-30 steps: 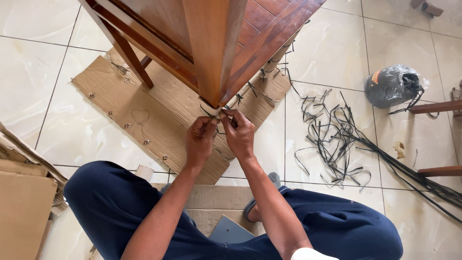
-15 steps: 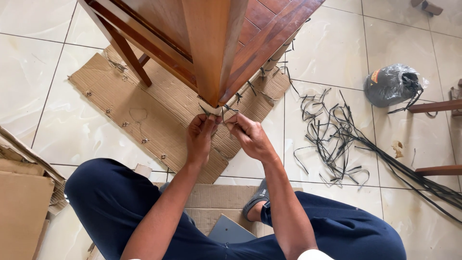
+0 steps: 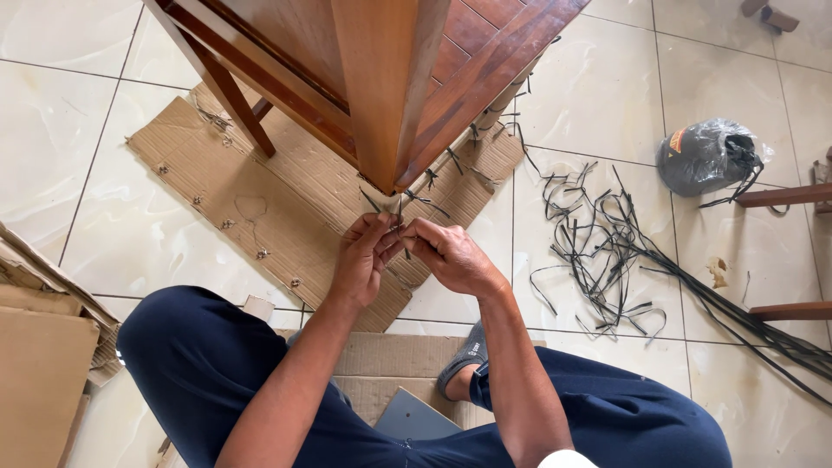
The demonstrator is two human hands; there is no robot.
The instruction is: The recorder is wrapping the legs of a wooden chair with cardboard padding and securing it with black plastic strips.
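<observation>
Black plastic strapping, a thin tie strip, is pinched between both hands just below the bottom corner of the reddish-brown wooden furniture frame. The left hand is closed, its fingertips gripping the strip from the left; the right hand is likewise closed, fingertips gripping the same strip from the right, and the two hands touch at the fingertips. Further short black ties run along the frame's lower edge. The frame stands on a flattened sheet of brown corrugated cardboard laid on the pale glossy tiled floor. A loose tangle of cut black straps lies on the tiles to the right, well apart from the hands, with a grey plastic bag beyond it. The person sits in dark blue trousers.
</observation>
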